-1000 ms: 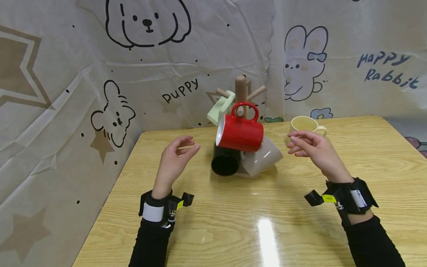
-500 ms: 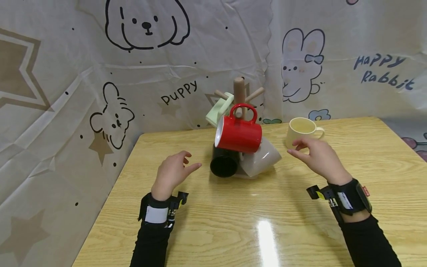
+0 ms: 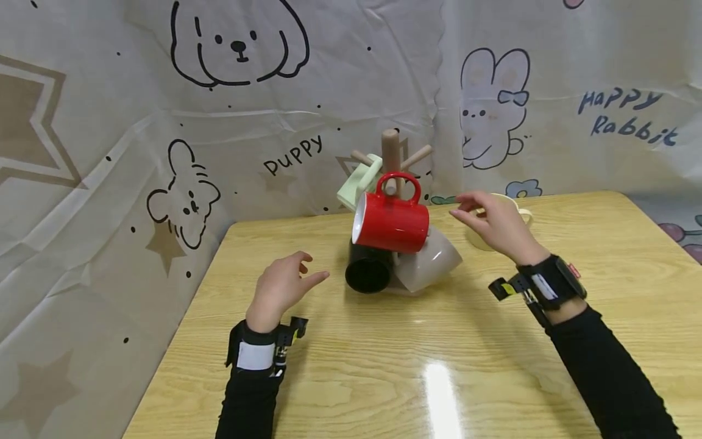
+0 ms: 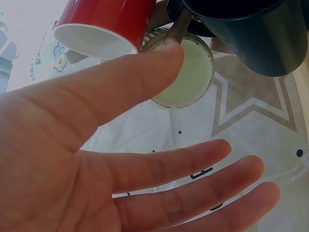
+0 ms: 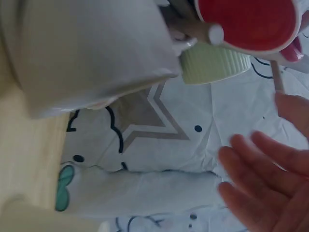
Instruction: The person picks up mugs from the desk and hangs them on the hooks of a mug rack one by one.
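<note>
A wooden mug tree [image 3: 390, 146] carries a red mug [image 3: 392, 225], a black mug [image 3: 368, 271], a white mug [image 3: 430, 259] and a pale green mug [image 3: 353, 186]. To its left my left hand [image 3: 280, 283] hovers with relaxed fingers and holds nothing; the left wrist view shows the thumb [image 4: 140, 77] overlapping the pale green mug [image 4: 193, 77]. My right hand [image 3: 499, 225] hangs in the air to the tree's right, its fingers loosely bent with nothing in them. Behind it stands a pale yellow mug [image 3: 524, 216] on the table, partly hidden by the hand.
The wooden table [image 3: 373, 378] has its far edge close to a printed cloth backdrop [image 3: 274, 116]. One bare peg [image 3: 418, 157] of the mug tree points up to the right. A camera strap [image 3: 548, 283] sits on the right wrist.
My right hand has moved up and to the left, from in front of the yellow mug towards the mug tree. My left hand dropped slightly at first, then stayed nearly still.
</note>
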`<state>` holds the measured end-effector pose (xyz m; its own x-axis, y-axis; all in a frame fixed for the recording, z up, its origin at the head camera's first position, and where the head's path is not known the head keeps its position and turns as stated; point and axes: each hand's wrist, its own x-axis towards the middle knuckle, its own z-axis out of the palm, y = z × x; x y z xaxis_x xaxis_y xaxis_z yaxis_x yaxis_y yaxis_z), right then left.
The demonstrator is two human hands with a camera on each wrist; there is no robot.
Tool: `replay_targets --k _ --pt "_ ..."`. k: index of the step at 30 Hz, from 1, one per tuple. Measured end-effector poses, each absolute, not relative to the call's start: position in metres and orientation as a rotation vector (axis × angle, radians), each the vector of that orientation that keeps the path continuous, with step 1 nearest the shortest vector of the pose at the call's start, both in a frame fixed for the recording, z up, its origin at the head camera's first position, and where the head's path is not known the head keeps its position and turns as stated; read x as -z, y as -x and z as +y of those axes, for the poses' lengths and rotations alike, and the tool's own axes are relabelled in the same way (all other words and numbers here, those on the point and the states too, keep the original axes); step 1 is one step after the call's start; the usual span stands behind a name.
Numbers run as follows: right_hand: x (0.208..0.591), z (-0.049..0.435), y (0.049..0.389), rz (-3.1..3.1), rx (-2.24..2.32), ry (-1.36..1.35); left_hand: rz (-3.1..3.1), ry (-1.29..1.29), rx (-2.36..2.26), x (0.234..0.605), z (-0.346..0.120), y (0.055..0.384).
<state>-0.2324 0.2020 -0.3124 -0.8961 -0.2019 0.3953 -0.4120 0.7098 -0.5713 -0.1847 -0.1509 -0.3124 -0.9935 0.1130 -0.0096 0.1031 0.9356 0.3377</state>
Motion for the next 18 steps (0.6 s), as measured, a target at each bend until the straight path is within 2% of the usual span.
replay_targets --k 9,18 --pt "0.257 0.174 0.287 -2.621 -0.906 -0.586 3.057 -0.183 -0.533 0.313 -0.149 0.185" --pt "0.244 0.167 0.303 -2.607 -0.686 -0.778 3.045 -0.196 -0.513 0.315 -0.148 0.184"
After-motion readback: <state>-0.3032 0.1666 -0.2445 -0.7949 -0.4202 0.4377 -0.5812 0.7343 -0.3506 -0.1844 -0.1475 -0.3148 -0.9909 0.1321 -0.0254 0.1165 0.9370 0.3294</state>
